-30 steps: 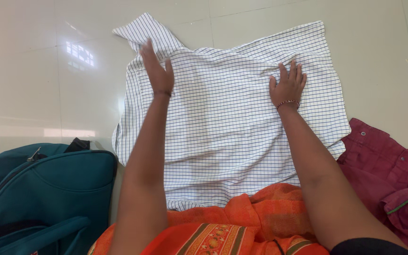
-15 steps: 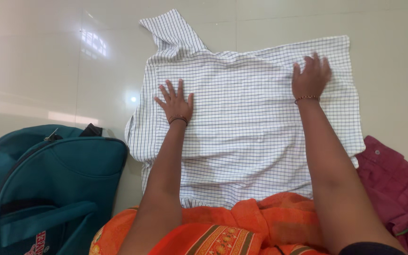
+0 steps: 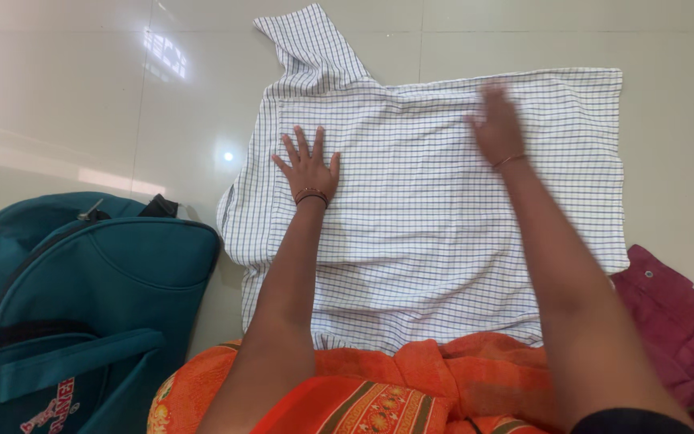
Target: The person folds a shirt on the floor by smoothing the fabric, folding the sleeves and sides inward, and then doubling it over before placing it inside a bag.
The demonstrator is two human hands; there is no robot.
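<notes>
Spread flat across the pale tiled floor (image 3: 66, 104): checked white shirt (image 3: 435, 217), filling the centre, teal bag (image 3: 82, 305) at eight o'clock, maroon garment (image 3: 676, 321) at four. Pressed on it, left hand (image 3: 308, 166), fingers splayed, holding nothing; right hand (image 3: 496, 124) at one o'clock, flat, blurred.

1 view only, head-worn. Looks steeply down and forward from close above the lap, across the checked shirt (image 3: 443, 201) spread on the tiled floor (image 3: 58, 96). Teal bag (image 3: 82, 305) near left, maroon garment (image 3: 676, 321) near right; frame crops both.
</notes>
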